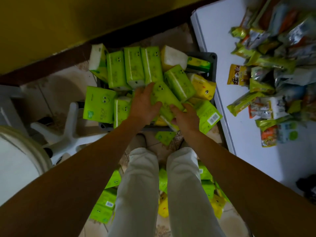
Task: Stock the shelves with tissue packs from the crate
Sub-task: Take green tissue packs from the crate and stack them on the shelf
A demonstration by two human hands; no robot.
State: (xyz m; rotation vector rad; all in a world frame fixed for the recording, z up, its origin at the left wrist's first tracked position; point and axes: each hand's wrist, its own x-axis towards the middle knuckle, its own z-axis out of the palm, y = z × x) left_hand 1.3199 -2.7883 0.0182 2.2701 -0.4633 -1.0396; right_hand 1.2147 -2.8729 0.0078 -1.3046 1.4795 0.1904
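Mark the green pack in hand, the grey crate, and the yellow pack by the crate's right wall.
held green pack (165, 97): head view, its top face.
grey crate (211, 58): head view, far right corner rim.
yellow pack (203, 86): head view, its front face.

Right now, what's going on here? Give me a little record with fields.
Left hand: grips the left side of a green tissue pack
Right hand: holds the same pack's near end
Crate: grey, heaped with green packs and some yellow packs
Floor packs: scattered beside the trouser legs
White surface: on the right, strewn with snack packets
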